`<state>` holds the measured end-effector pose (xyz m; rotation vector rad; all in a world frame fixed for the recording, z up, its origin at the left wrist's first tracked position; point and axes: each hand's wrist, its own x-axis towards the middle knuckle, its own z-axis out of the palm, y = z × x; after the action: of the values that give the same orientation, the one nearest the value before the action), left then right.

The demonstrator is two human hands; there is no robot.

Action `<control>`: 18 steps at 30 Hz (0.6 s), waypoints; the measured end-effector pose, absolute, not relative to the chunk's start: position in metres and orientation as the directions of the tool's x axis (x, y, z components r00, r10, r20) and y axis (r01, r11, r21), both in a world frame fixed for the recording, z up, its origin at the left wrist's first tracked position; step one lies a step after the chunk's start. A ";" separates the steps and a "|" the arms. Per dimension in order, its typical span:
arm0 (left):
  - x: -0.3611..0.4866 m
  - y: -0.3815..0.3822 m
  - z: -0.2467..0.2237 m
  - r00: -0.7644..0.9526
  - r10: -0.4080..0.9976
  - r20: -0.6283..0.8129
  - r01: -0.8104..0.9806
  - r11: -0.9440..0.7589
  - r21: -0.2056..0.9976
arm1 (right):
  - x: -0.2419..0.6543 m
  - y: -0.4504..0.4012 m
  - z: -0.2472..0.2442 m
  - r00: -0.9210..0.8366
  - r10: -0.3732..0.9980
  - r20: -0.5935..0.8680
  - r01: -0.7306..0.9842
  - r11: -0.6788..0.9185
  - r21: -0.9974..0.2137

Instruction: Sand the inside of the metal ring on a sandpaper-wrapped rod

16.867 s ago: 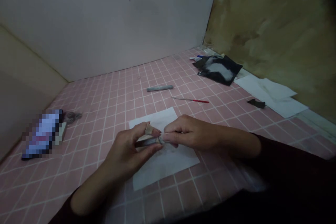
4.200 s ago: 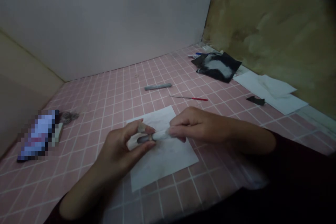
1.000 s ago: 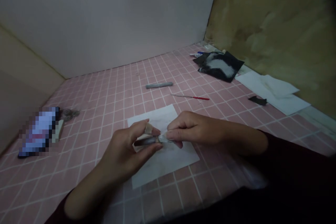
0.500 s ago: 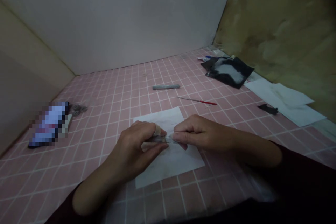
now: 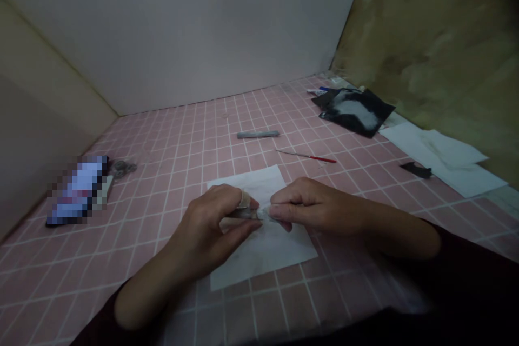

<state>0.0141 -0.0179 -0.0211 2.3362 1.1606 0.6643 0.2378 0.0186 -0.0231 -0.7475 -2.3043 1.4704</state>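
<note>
Logged from my remote station: matt grey held piece (image 5: 245,213), smudged matt paper sheet (image 5: 259,257), smooth-looking pink gridded surface (image 5: 162,140), metal-looking slim tool (image 5: 295,154), powdery-white patch on matt black sheet (image 5: 357,113).

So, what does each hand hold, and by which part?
The left hand grips a grey stick near its right end; the right hand pinches a whitish piece, exact part unclear.

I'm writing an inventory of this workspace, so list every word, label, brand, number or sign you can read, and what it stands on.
No readable text in view.
Device at left: screen pixelated, unreadable.
Small pale item by the black sheet: too small and blurred to read.
Held grey piece: no lettering discernible.
</note>
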 end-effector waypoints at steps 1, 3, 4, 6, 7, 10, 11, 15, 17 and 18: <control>0.014 -0.018 -0.021 0.531 0.819 0.218 0.603 -0.547 0.581 | 0.238 0.018 -0.024 -0.818 0.574 -0.024 0.263 0.338 -0.903; 0.014 -0.017 -0.022 0.532 0.820 0.212 0.605 -0.544 0.581 | 0.238 0.018 -0.024 -0.818 0.574 -0.029 0.268 0.336 -0.903; 0.013 -0.017 -0.022 0.533 0.820 0.210 0.607 -0.543 0.580 | 0.238 0.018 -0.023 -0.818 0.575 -0.032 0.270 0.333 -0.904; 0.012 -0.018 -0.020 0.537 0.818 0.207 0.613 -0.547 0.571 | 0.240 0.019 -0.021 -0.822 0.569 -0.032 0.263 0.329 -0.907; 0.011 -0.018 -0.020 0.538 0.816 0.212 0.616 -0.552 0.562 | 0.242 0.019 -0.019 -0.828 0.560 -0.030 0.256 0.329 -0.909; 0.010 -0.018 -0.018 0.516 0.815 0.263 0.628 -0.569 0.530 | 0.246 0.020 -0.017 -0.838 0.546 -0.007 0.229 0.340 -0.912; 0.011 -0.018 -0.018 0.512 0.813 0.278 0.626 -0.574 0.528 | 0.246 0.020 -0.017 -0.834 0.552 -0.002 0.229 0.344 -0.911; 0.016 -0.020 -0.020 0.574 0.775 0.263 0.571 -0.610 0.550 | 0.241 0.019 -0.021 -0.844 0.535 -0.033 0.235 0.314 -0.920; 0.017 -0.020 -0.020 0.591 0.763 0.263 0.556 -0.621 0.552 | 0.241 0.020 -0.021 -0.862 0.506 -0.041 0.217 0.295 -0.931; 0.016 -0.020 -0.020 0.583 0.766 0.270 0.559 -0.619 0.551 | 0.242 0.021 -0.021 -0.864 0.502 -0.033 0.206 0.294 -0.933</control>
<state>0.0157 -0.0197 -0.0195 2.4063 1.0662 0.6914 0.2425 0.0209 -0.0206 -0.6469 -2.2984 1.5964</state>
